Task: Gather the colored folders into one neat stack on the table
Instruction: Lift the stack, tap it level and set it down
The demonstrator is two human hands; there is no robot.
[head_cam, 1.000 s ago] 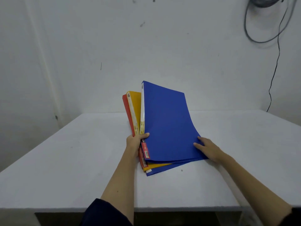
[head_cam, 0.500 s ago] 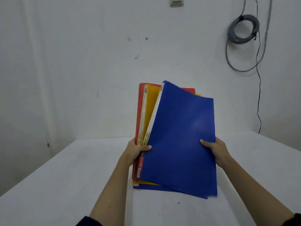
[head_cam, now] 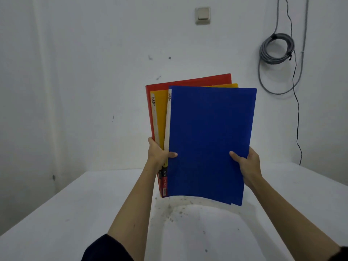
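Note:
I hold a fanned bundle of folders upright above the white table point(head_cam: 56, 213). The blue folder point(head_cam: 209, 140) is in front and covers most of the others. Behind it a yellow folder point(head_cam: 160, 113) shows along the left and top, and a red folder point(head_cam: 188, 81) sticks out furthest at the top and left. My left hand point(head_cam: 158, 153) grips the bundle's left spine edge, thumb on the blue cover. My right hand point(head_cam: 246, 164) grips the right edge, thumb in front. The folders' lower edges hang just above the tabletop.
The white wall behind carries a light switch point(head_cam: 202, 15) and a coiled grey cable point(head_cam: 276, 48) with a thin black wire point(head_cam: 298, 117) running down to the table's far right edge. Small dark specks point(head_cam: 175, 210) mark the tabletop under the folders.
Both hands lifted the folder bundle off the table and tipped it from lying flat to upright. The red and yellow folders now show more at the top.

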